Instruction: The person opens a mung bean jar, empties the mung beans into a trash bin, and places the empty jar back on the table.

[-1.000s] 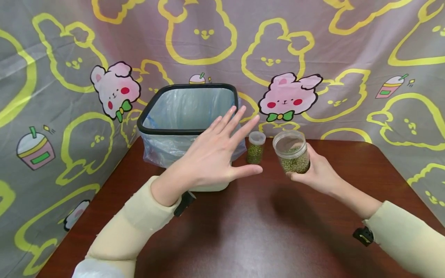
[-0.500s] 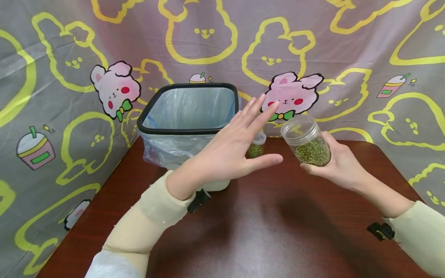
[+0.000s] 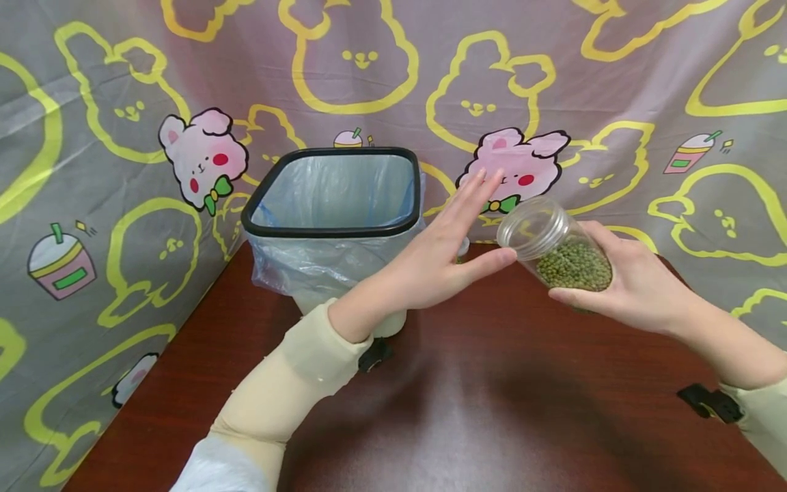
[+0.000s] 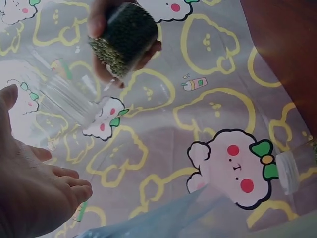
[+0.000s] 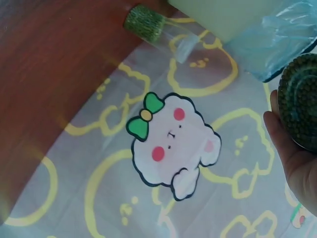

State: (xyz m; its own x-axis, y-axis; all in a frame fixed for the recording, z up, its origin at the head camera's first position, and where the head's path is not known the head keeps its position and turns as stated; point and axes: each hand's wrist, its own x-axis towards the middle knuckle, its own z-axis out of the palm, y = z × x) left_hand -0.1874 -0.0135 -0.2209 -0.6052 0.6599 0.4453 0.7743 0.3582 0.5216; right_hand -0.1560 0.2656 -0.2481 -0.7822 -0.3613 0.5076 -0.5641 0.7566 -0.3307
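Note:
My right hand (image 3: 642,283) grips a clear plastic jar (image 3: 574,263) partly filled with green mung beans. The jar is lidless and tilted, its mouth facing up and left; in the left wrist view the jar (image 4: 126,37) leans the same way, beans lying in its base. My left hand (image 3: 430,266) is held flat in the air with fingers straight, the thumb tip right at the jar's rim and nothing in the palm. Behind it, a smaller lidded jar (image 5: 143,23) of green beans stands on the table, mostly hidden in the head view.
A bin (image 3: 242,219) with a black rim and a bluish plastic liner stands at the back left, left of the small jar. The dark red-brown table (image 3: 455,403) is backed and flanked by a cartoon-printed cloth (image 3: 369,123).
The right hand has moved right and nearer with the jar, tilting it further toward the left. The open left hand has followed to the right and now covers most of the small jar.

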